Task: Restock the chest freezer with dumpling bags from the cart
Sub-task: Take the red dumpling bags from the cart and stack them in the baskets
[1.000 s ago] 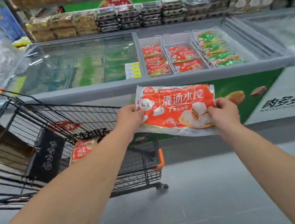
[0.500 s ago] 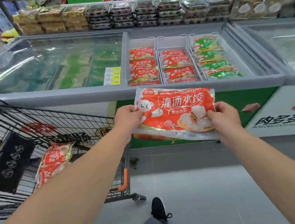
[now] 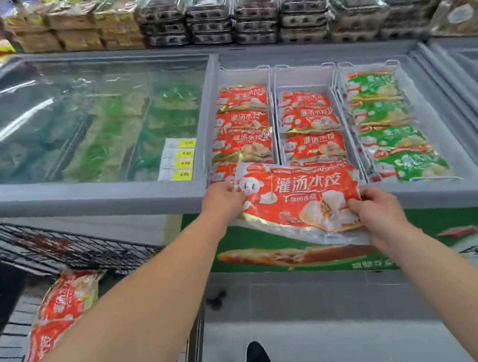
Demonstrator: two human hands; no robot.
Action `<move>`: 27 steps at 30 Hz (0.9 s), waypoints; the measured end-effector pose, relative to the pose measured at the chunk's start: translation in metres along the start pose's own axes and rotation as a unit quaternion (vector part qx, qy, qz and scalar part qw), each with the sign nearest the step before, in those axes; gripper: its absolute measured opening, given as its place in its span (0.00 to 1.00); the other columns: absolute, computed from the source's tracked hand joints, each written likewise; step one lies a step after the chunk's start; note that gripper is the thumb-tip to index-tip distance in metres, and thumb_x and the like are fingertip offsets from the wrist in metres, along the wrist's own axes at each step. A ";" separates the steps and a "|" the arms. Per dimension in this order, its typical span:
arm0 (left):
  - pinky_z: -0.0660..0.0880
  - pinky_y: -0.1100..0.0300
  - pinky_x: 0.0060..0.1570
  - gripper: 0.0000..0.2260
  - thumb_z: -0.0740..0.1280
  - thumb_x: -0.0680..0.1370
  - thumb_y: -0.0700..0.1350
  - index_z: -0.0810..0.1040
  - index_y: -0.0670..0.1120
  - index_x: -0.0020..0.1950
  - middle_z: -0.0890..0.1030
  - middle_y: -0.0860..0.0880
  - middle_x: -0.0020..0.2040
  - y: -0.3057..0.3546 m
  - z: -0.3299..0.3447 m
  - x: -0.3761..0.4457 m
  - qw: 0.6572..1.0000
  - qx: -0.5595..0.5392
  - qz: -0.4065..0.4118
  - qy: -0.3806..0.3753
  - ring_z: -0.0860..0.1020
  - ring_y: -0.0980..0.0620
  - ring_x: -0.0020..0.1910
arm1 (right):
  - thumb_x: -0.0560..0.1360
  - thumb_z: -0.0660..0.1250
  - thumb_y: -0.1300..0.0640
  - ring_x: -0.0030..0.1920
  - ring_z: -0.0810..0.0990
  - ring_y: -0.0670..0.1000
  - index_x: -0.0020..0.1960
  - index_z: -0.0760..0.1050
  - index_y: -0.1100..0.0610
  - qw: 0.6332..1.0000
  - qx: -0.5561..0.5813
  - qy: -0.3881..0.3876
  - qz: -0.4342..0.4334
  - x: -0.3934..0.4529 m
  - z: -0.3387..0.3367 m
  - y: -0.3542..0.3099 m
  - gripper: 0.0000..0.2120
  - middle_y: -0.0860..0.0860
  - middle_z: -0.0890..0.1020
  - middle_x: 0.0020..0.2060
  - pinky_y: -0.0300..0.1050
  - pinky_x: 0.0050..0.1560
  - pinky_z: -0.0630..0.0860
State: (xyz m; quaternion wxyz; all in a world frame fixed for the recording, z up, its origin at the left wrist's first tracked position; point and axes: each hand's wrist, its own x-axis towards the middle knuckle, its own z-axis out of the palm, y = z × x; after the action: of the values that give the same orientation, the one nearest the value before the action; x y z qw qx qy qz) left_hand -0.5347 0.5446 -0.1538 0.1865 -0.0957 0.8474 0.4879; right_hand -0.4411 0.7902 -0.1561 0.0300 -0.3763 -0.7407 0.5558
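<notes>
a red dumpling bag (image 3: pixel 301 198) is clamped at its left edge by the left hand (image 3: pixel 224 197) and at its lower right corner by the right hand (image 3: pixel 375 210), held over the chest freezer (image 3: pixel 424 191) rim, just before the baskets of red bags (image 3: pixel 246 130) beyond the hands; more bags (image 3: pixel 59 311) are seen in the cart (image 3: pixel 83 249) below the left forearm

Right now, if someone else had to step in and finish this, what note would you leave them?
Left hand and right hand: each has a grip on one end of the red dumpling bag, held over the front rim of the chest freezer.
Freezer: left basket and middle basket hold red bags, right basket green ones.
Cart: more red bags waiting.
Done: bag lifted out.
Left: lay it in a red basket, then fetch the rest.
</notes>
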 end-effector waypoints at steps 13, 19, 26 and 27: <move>0.77 0.56 0.43 0.12 0.66 0.78 0.40 0.76 0.46 0.34 0.82 0.46 0.40 0.030 0.004 0.130 0.997 0.007 -0.067 0.030 0.81 0.47 0.43 | 0.75 0.65 0.64 0.48 0.83 0.61 0.46 0.79 0.57 0.992 -0.095 -0.080 -0.003 0.146 0.063 -0.055 0.05 0.57 0.84 0.44 0.61 0.55 0.78; 0.79 0.46 0.51 0.08 0.68 0.76 0.43 0.82 0.41 0.40 0.85 0.38 0.46 0.058 0.027 0.210 0.995 0.038 -0.085 0.047 0.82 0.39 0.48 | 0.74 0.65 0.64 0.48 0.83 0.61 0.46 0.80 0.58 0.989 -0.093 -0.114 0.013 0.239 0.088 -0.070 0.06 0.56 0.85 0.43 0.60 0.53 0.79; 0.78 0.50 0.54 0.11 0.67 0.78 0.46 0.79 0.39 0.41 0.84 0.39 0.47 0.080 0.054 0.296 0.989 0.064 -0.130 0.040 0.82 0.40 0.51 | 0.75 0.65 0.64 0.46 0.83 0.63 0.45 0.79 0.57 0.983 -0.120 -0.139 0.027 0.330 0.105 -0.100 0.06 0.59 0.84 0.44 0.60 0.52 0.80; 0.77 0.53 0.53 0.11 0.66 0.80 0.45 0.77 0.40 0.40 0.83 0.40 0.48 0.088 0.057 0.305 0.987 0.073 -0.141 0.036 0.81 0.40 0.52 | 0.76 0.65 0.64 0.44 0.82 0.60 0.44 0.79 0.55 0.981 -0.129 -0.145 0.025 0.342 0.108 -0.107 0.07 0.56 0.84 0.43 0.57 0.50 0.80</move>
State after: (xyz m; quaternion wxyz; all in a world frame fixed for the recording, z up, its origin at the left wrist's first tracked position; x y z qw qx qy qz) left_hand -0.8310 0.6442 -0.2349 0.2299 -0.2179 0.8648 0.3896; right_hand -0.7916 0.8953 -0.2348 -0.1403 -0.3107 -0.7933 0.5044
